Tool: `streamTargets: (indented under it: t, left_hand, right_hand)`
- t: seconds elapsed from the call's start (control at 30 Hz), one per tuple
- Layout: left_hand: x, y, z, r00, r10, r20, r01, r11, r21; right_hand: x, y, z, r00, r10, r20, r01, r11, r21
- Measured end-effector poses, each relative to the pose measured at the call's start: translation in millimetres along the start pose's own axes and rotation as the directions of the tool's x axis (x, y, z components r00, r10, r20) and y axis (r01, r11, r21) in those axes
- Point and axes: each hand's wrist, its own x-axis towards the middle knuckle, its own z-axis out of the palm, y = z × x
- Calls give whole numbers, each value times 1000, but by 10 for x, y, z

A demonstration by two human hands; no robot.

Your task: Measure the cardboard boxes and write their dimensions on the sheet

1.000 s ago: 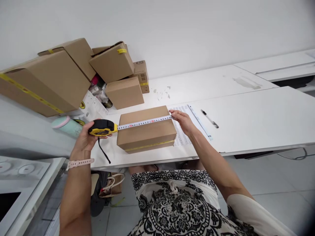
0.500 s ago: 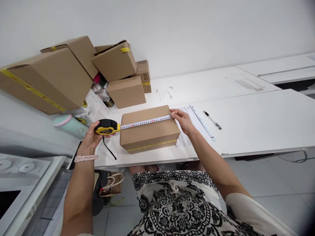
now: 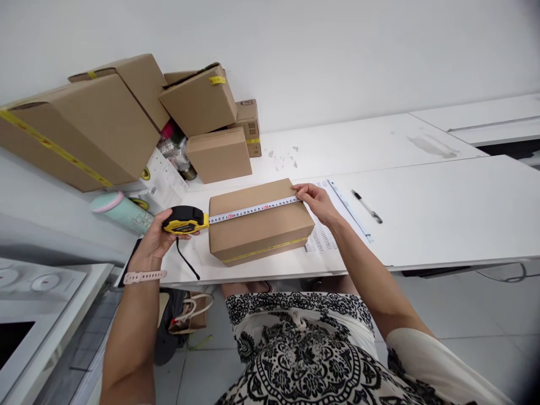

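A closed cardboard box with yellow tape along its near side lies on the white table in front of me. My left hand is wrapped round a black and yellow tape measure, just off the box's left edge, its dark wrist strap hanging down. The white blade runs out lengthwise across the top of the box. At the right edge my right hand pinches the blade's end against the box; the tip itself is hidden by the fingers.
Printed sheets lie partly under the box, with a pen to their right. Several cardboard boxes are stacked at the back left. A mint-green bottle lies behind my left hand. The table's front edge is close to me.
The view has shifted slightly. Both hands keep their hold on the tape measure and its blade, which stays stretched over the box; little else differs.
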Motion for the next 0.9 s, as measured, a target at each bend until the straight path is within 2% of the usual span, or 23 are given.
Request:
streamTargets:
  t: [0.4,0.53,0.7,0.9]
  left_hand:
    - [-153,25,-13,999,22,-28,-21,999,33]
    - [-253,34,-63,998,56,-18,-55,996,67]
    - [-236,-49,-158,999,18,-42,-17,999,27]
    - [-147,-60,-233,999,6,49,-7,1000,20]
  right_hand:
    - [-2,119,0,1000,-10,-18,11,996,90]
    - [-11,84,50,1000,10,-8,-10,999,53]
    - [-20,56,109,1000,20,-11,-19,999,44]
    - [-39,43,114,1000,29,-6,-28,999,31]
